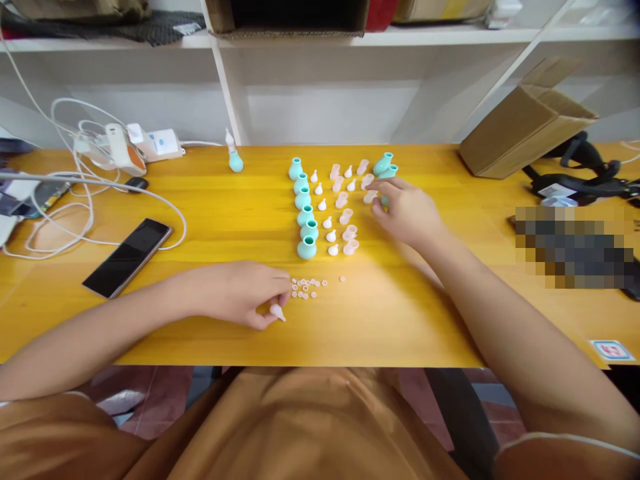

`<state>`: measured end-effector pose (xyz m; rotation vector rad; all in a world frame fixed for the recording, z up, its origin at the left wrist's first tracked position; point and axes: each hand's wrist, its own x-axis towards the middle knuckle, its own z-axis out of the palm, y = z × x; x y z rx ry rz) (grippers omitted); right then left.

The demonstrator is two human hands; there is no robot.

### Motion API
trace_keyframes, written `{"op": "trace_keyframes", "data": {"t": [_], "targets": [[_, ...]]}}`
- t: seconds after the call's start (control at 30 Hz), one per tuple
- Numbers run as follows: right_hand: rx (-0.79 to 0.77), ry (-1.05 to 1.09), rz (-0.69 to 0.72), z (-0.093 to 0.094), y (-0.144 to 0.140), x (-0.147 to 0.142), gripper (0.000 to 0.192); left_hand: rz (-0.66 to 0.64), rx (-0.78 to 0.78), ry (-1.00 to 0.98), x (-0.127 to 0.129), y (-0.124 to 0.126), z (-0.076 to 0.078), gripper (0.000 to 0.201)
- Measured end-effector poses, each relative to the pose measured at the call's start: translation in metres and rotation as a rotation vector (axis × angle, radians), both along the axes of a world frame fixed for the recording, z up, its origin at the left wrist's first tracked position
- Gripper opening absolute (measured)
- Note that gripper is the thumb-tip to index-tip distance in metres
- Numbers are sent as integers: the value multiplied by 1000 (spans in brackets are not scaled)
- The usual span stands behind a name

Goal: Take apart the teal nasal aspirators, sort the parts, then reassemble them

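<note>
My right hand covers part of a teal bulb, so I cannot tell whether my grip closes on it. A pixelated patch blurs something on the worktop. The small rings are too tiny to make out. The cardboard box is cut off by the top edge.

A black phone lies at nine o'clock on the yellow table, white cables beyond it, and a cardboard box at two o'clock.
</note>
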<state>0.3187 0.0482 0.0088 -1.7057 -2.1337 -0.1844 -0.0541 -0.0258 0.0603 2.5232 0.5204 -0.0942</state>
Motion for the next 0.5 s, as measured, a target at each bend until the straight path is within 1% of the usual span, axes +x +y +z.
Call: {"op": "trace_keyframes", "data": {"t": [0.1,0.23,0.3,0.4,0.5], "targets": [[-28,-40,-39,0,0,-3,40,36,52,77,-9,4,7,15],[3,-66,-40,-1,2,-4,38,73,71,135,-18,13,7,13],[4,-74,-52,-2,3,-4,39,79,61,157,-19,17,5,12],[-28,-91,-109,-4,5,-5,39,85,41,169,-19,19,5,11],[-43,-107,-140,-6,6,-6,38,77,58,177,-18,18,7,11]]}}
